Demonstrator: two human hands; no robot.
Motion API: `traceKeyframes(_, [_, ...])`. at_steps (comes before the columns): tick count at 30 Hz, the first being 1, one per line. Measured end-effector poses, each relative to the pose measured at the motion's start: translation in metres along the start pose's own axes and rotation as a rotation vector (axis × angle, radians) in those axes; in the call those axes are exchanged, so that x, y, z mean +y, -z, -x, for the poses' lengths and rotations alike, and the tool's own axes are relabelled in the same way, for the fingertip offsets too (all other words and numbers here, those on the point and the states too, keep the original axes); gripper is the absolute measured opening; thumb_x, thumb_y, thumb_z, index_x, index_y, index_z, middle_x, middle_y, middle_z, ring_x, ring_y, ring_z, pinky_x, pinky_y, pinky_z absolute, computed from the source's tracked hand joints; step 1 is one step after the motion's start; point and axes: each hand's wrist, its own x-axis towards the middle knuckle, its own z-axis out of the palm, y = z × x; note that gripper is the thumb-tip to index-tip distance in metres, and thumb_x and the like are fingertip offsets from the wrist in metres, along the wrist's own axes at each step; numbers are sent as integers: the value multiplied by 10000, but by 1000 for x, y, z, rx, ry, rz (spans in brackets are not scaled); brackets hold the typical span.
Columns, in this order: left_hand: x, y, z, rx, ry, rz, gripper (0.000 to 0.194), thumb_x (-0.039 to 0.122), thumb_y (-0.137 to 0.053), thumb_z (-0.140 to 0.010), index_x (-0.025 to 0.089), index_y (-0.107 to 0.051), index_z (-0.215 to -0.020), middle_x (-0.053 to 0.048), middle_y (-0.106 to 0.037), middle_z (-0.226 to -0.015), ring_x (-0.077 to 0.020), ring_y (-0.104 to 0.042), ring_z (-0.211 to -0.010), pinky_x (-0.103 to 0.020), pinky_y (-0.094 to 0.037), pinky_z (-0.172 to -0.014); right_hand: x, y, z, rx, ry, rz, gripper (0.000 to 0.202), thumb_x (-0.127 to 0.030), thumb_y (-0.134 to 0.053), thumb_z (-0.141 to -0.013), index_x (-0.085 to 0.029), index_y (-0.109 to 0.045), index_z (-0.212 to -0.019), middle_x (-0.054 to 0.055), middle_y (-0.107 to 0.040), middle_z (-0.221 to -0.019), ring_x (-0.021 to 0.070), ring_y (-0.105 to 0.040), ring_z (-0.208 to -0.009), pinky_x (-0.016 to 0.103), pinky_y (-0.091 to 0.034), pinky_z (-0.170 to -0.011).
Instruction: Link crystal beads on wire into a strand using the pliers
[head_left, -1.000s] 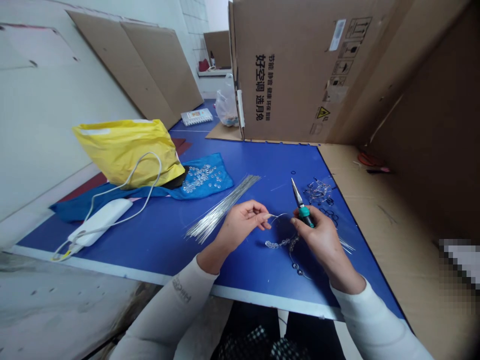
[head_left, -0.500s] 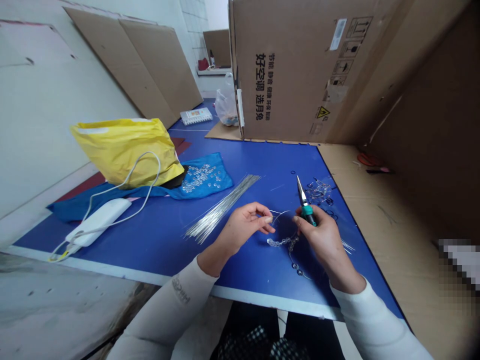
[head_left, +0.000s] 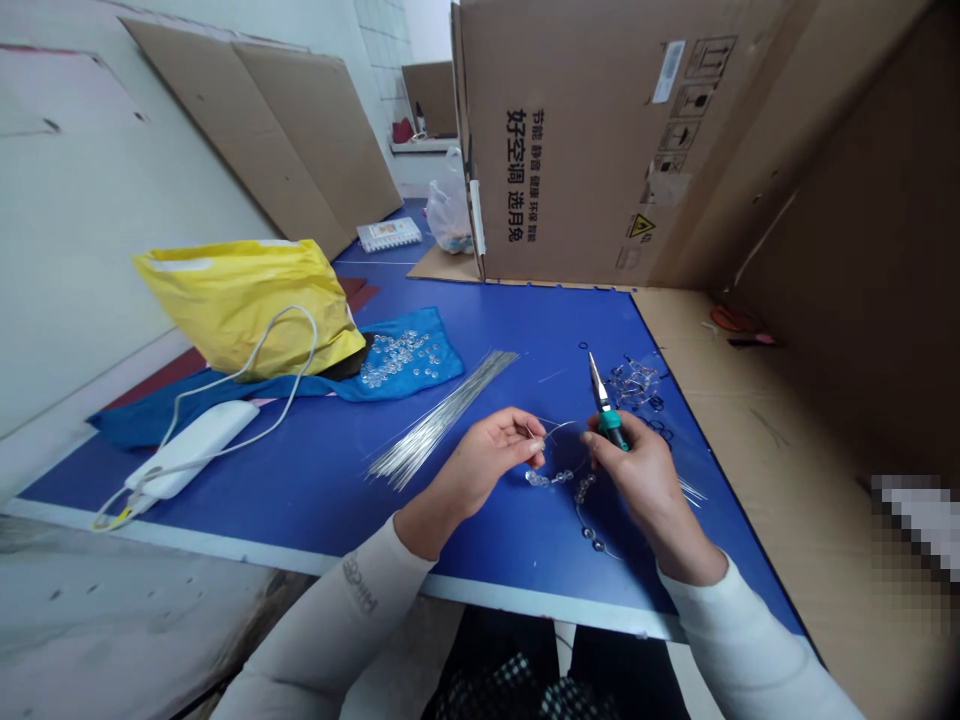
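Observation:
Between thumb and fingers, my left hand [head_left: 501,455] pinches a thin wire that curves toward the right. My right hand [head_left: 645,475] is closed around pliers [head_left: 609,415] with green-and-black handles, their metal tips pointing up and away. Clear beads [head_left: 547,479] on wire hang or lie just below and between the hands; whether they touch the table is unclear. More dark-looking beads [head_left: 592,540] on a wire are nearer the front edge. Left of my left hand lies a bundle of straight silver wires [head_left: 446,420].
Loose clear beads [head_left: 401,355] rest on a blue cloth [head_left: 450,350] beside a yellow bag [head_left: 247,305]. A white power strip [head_left: 191,450] with a cable is at left. Wire pieces [head_left: 636,382] lie beyond the pliers. A large cardboard box [head_left: 585,150] stands behind.
The beads below my left hand have shifted slightly up and left, and my left fingers have turned a little around the wire. The pliers are still in my right hand.

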Motion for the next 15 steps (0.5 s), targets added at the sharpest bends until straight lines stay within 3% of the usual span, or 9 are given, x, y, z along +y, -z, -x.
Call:
traceKeyframes(5, [9, 2, -2, 134, 19, 45, 152, 219, -696, -788, 149, -609, -890, -2, -622, -694, -107, -580, -660, -257, -447, -668, -8, 6, 4, 37, 150, 78, 300, -448, -650, -779, -197, -647, -942, 54, -691, -905, 209, -605, -799, 330, -453, -739])
traceKeyframes(11, [17, 12, -5, 270, -59, 139, 228, 223, -742, -732, 143, -599, -890, 7, -614, -691, -104, -590, -662, -234, -438, -628, -13, 6, 15, -359, 258, 192, 319, -506, -542, -889, -214, -644, -967, 38, -689, -880, 199, -619, -783, 312, -460, -716])
traceKeyframes(15, [18, 15, -4, 294, -97, 173, 238, 211, -740, -739, 145, -594, -915, 10, -616, -729, -102, -601, -670, -244, -450, -649, -9, -2, 16, -409, 273, 270, 337, -516, -521, -905, -212, -647, -978, 46, -701, -897, 208, -624, -781, 330, -463, -728])
